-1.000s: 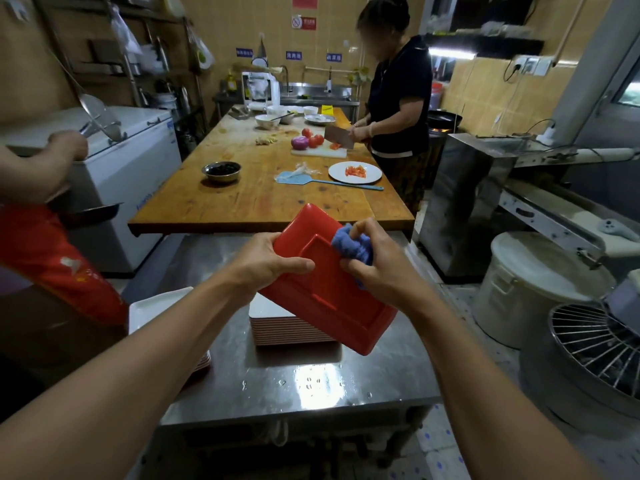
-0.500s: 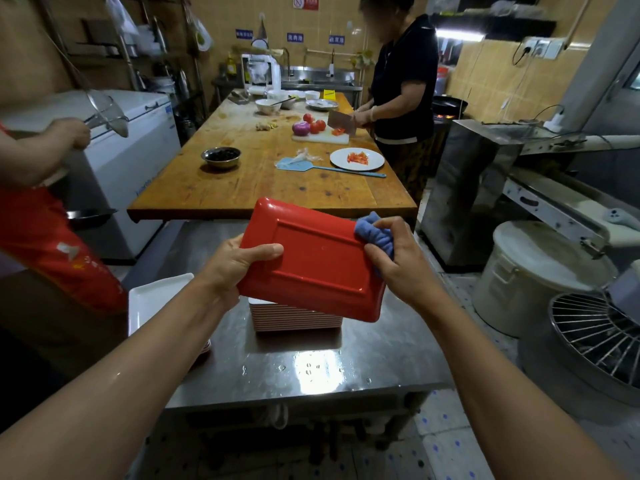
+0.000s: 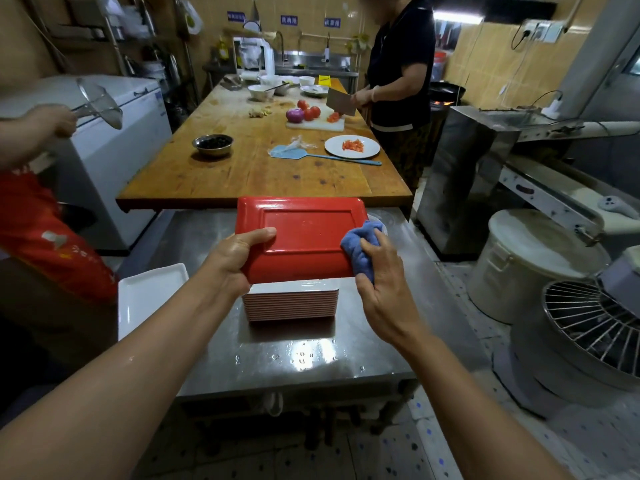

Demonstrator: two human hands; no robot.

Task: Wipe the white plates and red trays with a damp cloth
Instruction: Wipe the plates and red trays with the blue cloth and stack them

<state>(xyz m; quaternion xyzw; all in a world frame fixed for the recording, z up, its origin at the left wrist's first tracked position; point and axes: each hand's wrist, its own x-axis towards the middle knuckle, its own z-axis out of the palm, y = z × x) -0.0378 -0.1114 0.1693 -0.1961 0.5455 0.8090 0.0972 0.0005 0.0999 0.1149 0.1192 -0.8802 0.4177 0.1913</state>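
**Red tray held underside-up above the stack, cloth at its right edge**

Writing: three blue signs (image 3: 289,19) on the tiled back wall carry white characters, too small and blurred to read. The red apron (image 3: 52,237) at the left edge bears a pale print that cannot be made out. No brand marks are legible on any item.

Hidden or cut off: the red tray (image 3: 304,237) covers most of the top of the tray stack (image 3: 290,303) beneath it; only the stack's layered front edge shows. The white plate (image 3: 149,292) at the left of the steel bench (image 3: 311,355) is cut off by the wearer's left forearm. The person in the apron is cropped to an arm and torso; the person at the wooden table (image 3: 249,168) has a blurred face.

Hands: the left hand (image 3: 235,258) grips the tray's near-left corner, thumb lying across the raised base, fingers hidden beneath. The right hand (image 3: 384,282) clutches a bunched blue cloth (image 3: 360,247), fingers curled round it, pressing it against the tray's near-right edge. The tray sits roughly level, just above the stack, at the middle of the bench.
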